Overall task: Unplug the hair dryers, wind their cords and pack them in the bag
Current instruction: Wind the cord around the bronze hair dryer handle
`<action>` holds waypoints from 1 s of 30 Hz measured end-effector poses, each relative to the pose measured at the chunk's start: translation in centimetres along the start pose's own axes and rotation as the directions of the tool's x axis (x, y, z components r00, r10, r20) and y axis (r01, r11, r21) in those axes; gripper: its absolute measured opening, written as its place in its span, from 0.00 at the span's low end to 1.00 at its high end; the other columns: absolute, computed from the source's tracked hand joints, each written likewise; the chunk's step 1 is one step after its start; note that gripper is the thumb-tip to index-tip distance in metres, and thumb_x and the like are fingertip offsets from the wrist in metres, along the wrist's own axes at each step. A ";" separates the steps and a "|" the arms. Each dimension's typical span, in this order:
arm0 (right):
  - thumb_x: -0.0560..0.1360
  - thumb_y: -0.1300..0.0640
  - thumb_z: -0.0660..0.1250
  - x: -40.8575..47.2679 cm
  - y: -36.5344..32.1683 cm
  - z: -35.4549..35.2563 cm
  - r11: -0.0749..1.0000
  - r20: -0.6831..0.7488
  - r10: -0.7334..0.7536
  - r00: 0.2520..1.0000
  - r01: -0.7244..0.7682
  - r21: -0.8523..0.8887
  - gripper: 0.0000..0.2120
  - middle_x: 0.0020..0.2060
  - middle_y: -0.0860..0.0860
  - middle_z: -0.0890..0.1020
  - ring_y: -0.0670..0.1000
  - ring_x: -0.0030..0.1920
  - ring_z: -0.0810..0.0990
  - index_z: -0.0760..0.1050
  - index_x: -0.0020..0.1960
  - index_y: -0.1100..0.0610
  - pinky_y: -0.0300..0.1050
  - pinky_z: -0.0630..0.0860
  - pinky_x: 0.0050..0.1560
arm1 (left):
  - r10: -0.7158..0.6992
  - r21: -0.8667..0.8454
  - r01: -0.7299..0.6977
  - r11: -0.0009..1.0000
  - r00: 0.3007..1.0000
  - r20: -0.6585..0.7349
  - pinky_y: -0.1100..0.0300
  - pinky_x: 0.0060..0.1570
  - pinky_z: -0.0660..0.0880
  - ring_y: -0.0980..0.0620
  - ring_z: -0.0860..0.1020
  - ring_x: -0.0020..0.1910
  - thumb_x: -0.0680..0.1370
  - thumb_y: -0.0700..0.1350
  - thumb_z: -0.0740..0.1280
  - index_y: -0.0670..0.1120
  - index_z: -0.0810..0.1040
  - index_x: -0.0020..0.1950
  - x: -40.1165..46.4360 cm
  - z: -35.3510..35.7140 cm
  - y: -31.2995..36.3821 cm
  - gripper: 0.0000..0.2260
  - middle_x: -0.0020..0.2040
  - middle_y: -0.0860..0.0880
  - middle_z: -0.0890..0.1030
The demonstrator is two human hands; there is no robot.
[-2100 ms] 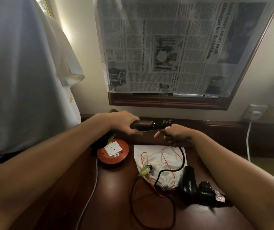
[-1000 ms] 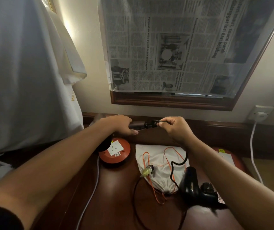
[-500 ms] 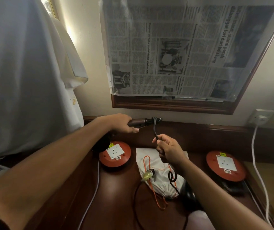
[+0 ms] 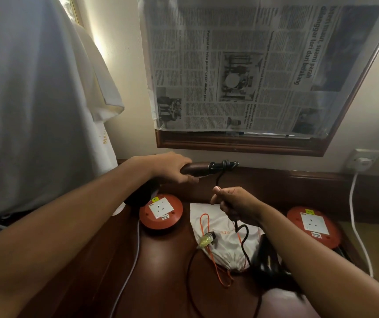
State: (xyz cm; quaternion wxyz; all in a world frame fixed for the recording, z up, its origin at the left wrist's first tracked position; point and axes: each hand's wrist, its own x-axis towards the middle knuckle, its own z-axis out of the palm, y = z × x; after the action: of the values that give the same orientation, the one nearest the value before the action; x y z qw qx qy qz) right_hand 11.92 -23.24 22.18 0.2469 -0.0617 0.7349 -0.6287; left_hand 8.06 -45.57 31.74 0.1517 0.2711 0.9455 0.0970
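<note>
My left hand [image 4: 172, 167] grips a dark hair dryer [image 4: 197, 169] by its handle, held level above the wooden table. A loop of its black cord [image 4: 244, 235] is wound at the handle's end and hangs down. My right hand [image 4: 234, 204] pinches that cord lower down, over the white drawstring bag [image 4: 216, 237] with orange strings. The cord's plug [image 4: 206, 238], with a yellow tag, lies on the bag. A second black hair dryer [image 4: 266, 260] lies to the right of the bag, partly hidden by my right forearm.
Two red round extension reels stand on the table, one at the left [image 4: 161, 211] and one at the right [image 4: 313, 226]. A white cable [image 4: 356, 216] runs from a wall socket [image 4: 362, 160]. White cloth [image 4: 34, 99] hangs at the left. A newspaper-covered frame [image 4: 252, 70] hangs on the wall.
My right hand left the handle's end and dropped down along the cord towards the bag. The left hand still holds the dryer level. The view shifted, showing the right reel.
</note>
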 end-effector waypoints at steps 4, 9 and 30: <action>0.78 0.47 0.63 -0.2 -1.5 -1.1 0.991 -0.056 0.055 0.997 -0.062 -0.118 0.21 0.23 0.50 0.63 0.47 0.23 0.58 0.78 0.50 0.67 0.42 0.55 0.27 | 0.038 0.012 -0.039 0.999 0.998 0.045 0.68 0.38 0.66 0.58 0.72 0.39 0.77 0.55 0.66 0.49 0.71 0.52 -0.2 0.1 0.2 0.11 0.41 0.54 0.74; 0.78 0.54 0.65 0.7 -3.5 -3.3 0.883 -0.112 -0.015 0.994 -0.039 -0.468 0.10 0.28 0.54 0.71 0.49 0.27 0.64 0.83 0.42 0.52 0.41 0.63 0.30 | 0.036 -0.014 -0.034 0.999 0.995 0.098 0.67 0.41 0.69 0.55 0.74 0.43 0.77 0.55 0.67 0.50 0.73 0.51 -0.3 0.3 0.1 0.11 0.44 0.52 0.76; 0.71 0.55 0.73 1.1 -6.8 -4.2 0.750 -0.308 -0.402 0.862 0.117 -0.651 0.06 0.39 0.60 0.85 0.51 0.39 0.79 0.84 0.42 0.59 0.51 0.79 0.45 | -0.094 0.073 0.086 0.994 0.989 0.114 0.62 0.43 0.71 0.53 0.76 0.45 0.76 0.57 0.67 0.50 0.72 0.54 1.1 2.0 0.3 0.13 0.48 0.49 0.77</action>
State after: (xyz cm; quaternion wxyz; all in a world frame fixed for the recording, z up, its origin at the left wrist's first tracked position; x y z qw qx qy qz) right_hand 7.59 -21.34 28.75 -0.0470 -0.1024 0.9171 -0.3825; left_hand 8.02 -44.54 29.69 0.2020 0.2384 0.9490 0.0417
